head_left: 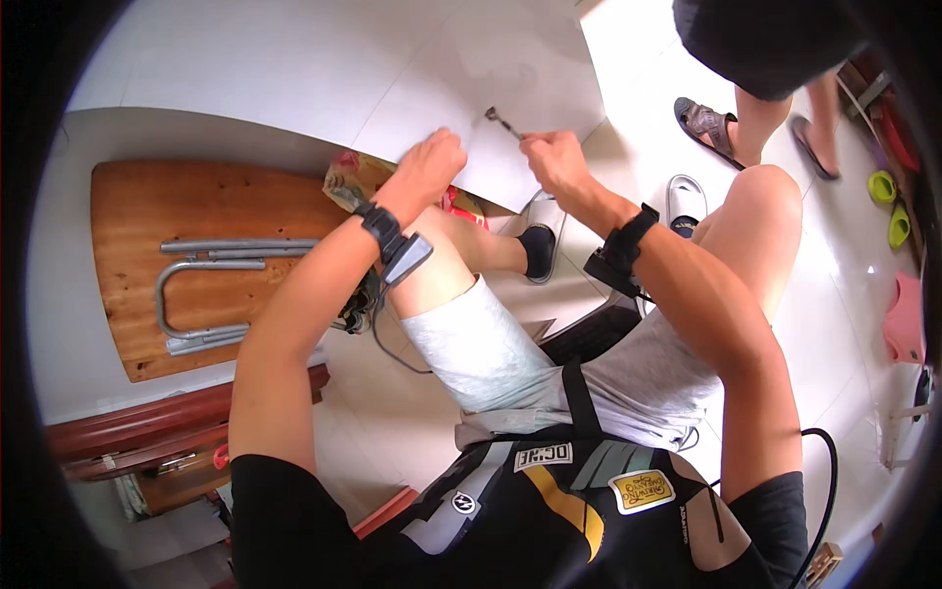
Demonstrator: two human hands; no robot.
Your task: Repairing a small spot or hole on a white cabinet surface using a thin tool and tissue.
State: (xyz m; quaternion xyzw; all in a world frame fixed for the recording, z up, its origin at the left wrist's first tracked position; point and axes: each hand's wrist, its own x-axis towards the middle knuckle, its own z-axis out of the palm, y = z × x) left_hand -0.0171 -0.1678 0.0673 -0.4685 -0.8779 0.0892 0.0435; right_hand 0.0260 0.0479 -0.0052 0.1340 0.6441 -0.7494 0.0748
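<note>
1. The broad, smooth white surface (294,59) fills the upper left and upper centre of the frame.
2. The bare right hand (557,160), upper centre, has its fingers closed round the near end of a slim, dark metallic tool (505,125).
3. The bare left hand (432,165), left of it, curls its fingers in; whether they pinch anything, I cannot tell.
4. The tool, over the surface at upper centre, is probably light, stiff and hard to break; its thin, smooth shaft could twist in a loose grip, so the covered near end seems the place to hold.
5. It looks narrow and straight, ending in a small, shiny, rounded head, too small to make out fully.
</note>
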